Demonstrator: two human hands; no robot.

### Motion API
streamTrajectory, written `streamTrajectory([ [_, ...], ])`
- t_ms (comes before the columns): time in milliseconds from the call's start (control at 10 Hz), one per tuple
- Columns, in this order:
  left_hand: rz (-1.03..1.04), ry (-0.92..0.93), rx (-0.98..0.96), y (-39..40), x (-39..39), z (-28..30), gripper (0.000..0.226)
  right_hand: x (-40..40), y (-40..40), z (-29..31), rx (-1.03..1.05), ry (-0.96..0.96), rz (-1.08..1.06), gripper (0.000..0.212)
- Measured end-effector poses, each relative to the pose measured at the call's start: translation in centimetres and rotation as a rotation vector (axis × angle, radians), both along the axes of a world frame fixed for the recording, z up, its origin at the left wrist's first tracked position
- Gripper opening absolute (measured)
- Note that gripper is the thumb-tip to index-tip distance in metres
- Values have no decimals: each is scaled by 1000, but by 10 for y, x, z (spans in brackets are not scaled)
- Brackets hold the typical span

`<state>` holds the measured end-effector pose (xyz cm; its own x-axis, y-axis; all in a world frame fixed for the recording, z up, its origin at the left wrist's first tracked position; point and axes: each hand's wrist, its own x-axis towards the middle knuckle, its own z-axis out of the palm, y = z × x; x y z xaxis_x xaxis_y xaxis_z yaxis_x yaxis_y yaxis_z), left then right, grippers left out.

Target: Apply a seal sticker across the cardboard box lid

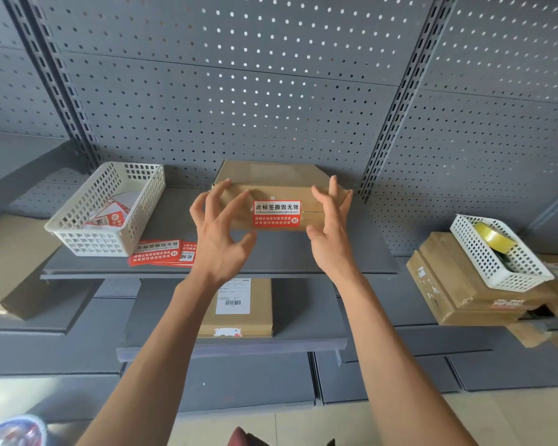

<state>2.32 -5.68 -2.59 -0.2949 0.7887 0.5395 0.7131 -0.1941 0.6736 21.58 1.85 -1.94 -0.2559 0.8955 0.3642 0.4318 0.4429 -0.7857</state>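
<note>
while both hands [221,233] [331,226] hover spread, glossy rectangular sticker [277,214] spans matte cardboard box [268,178].

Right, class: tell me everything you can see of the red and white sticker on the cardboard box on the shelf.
The sticker is a small rectangle, white on top with dark printed characters, red below with white print and a round mark at its right corner. It looks like glossy paper. It lies flat on the front face of the brown cardboard box, straddling the lid seam. The left hand and right hand are spread open either side, neither touching it.
</note>
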Motion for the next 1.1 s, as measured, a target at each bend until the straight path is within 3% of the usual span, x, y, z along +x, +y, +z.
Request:
streamTrajectory([
  [300,-56,-199,-66,-19,-3,-27,63,5,-23,-39,-97,-29,1,94],
  [500,-49,-175,-111,-19,-7,-39,63,7,-28,-52,-96,-107,15,97],
  [700,-27,-132,-147,-15,-12,-39,49,14,-25,-49,-102,-150,45,98],
  [900,7,-59,-200,-14,-20,-21,40,27,-20,-34,-207,-124,90,81],
  [1100,76,-83,-370,-1,-33,20,65,51,-26,8,-174,-90,68,52],
])
